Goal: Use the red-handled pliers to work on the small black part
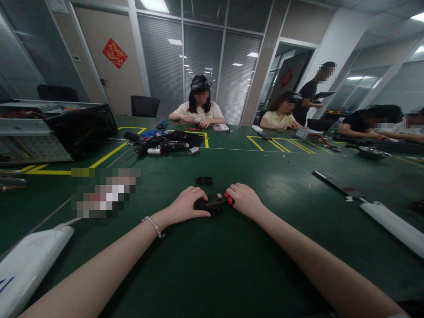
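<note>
My left hand (187,204) is closed around a small black plastic part (200,204), pressing it close to the green tabletop. My right hand (244,198) grips a red-handled tool (229,198) with a dark narrow front end, which points left at the black part. Its exact kind is too small to make out. A small pale piece shows at the tool's upper side. Just beyond my hands lies another black plastic piece (204,180), touched by neither hand.
A black drill (142,148) lies among dark parts and blue cables. An open computer case (82,132) stands at left. White power banks (391,225) lie at both sides, one joined by cable to a dark phone (334,183). Several people sit around the table.
</note>
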Demonstrator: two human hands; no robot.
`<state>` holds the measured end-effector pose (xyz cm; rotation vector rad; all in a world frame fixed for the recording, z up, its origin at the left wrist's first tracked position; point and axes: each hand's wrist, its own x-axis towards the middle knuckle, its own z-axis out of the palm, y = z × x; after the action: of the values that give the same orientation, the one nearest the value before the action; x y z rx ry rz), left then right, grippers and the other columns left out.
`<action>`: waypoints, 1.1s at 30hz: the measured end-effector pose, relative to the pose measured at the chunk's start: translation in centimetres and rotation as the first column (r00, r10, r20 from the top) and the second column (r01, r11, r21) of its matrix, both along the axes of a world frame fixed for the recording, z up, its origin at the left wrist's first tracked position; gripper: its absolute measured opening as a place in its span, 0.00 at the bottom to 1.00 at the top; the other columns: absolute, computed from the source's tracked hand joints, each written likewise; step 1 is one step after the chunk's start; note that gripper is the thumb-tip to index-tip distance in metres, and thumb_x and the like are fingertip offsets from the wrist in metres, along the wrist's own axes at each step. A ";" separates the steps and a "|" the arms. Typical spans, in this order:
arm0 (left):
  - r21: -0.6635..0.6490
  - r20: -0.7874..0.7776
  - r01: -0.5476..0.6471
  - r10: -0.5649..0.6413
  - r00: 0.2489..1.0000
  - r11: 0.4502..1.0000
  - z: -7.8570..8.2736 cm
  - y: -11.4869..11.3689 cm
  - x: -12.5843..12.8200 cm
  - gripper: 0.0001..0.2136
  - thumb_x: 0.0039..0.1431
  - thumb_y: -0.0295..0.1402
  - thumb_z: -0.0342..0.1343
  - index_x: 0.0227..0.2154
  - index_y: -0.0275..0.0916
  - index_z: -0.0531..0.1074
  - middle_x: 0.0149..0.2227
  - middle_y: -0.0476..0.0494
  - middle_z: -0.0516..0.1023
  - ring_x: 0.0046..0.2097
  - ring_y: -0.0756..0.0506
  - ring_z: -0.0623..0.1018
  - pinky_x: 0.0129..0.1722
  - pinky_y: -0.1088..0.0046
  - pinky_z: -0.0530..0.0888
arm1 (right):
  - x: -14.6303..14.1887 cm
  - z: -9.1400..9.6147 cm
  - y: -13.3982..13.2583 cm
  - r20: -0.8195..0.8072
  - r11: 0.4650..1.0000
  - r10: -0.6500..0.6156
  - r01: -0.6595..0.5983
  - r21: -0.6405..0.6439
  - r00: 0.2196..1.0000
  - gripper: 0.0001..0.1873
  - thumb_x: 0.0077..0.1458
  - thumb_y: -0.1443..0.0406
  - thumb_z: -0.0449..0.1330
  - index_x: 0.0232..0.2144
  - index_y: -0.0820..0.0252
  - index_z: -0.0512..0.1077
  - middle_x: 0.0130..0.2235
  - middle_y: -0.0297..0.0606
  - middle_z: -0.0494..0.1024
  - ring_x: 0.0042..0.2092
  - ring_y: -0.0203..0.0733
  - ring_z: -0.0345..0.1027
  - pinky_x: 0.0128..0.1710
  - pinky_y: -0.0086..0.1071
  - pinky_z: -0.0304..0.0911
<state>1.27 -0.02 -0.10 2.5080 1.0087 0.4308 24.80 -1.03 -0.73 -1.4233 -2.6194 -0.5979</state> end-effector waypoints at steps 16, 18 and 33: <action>0.035 0.015 0.014 -0.014 1.000 0.999 -0.6 0.2 -0.1 0.19 0.47 0.49 0.54 0.36 0.41 0.65 0.40 0.47 0.67 0.42 0.43 0.65 0.39 0.68 0.63 | -0.1 0.0 0.0 0.011 1.000 -0.015 0.015 -0.008 1.000 0.08 0.47 0.71 0.52 0.32 0.63 0.67 0.34 0.40 0.70 0.35 0.40 0.60 0.35 0.31 0.54; 0.033 0.012 0.013 -0.013 1.000 0.999 -0.6 0.1 -0.1 0.19 0.47 0.49 0.54 0.36 0.41 0.65 0.40 0.47 0.67 0.42 0.43 0.64 0.39 0.68 0.63 | -0.1 0.1 0.0 0.016 1.000 -0.012 0.012 -0.010 1.000 0.08 0.47 0.71 0.52 0.32 0.63 0.67 0.33 0.40 0.70 0.35 0.39 0.60 0.35 0.31 0.54; 0.016 0.006 0.011 -0.011 1.000 1.000 -0.2 0.0 0.0 0.19 0.47 0.50 0.54 0.36 0.41 0.65 0.40 0.47 0.67 0.42 0.43 0.65 0.39 0.68 0.63 | -0.1 0.1 0.0 -0.007 1.000 -0.012 0.011 -0.006 1.000 0.08 0.50 0.71 0.50 0.32 0.63 0.67 0.33 0.40 0.70 0.35 0.39 0.60 0.36 0.31 0.54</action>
<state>1.29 0.00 -0.32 2.5238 0.9924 0.4454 24.70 -1.06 -0.65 -1.4406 -2.6122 -0.5858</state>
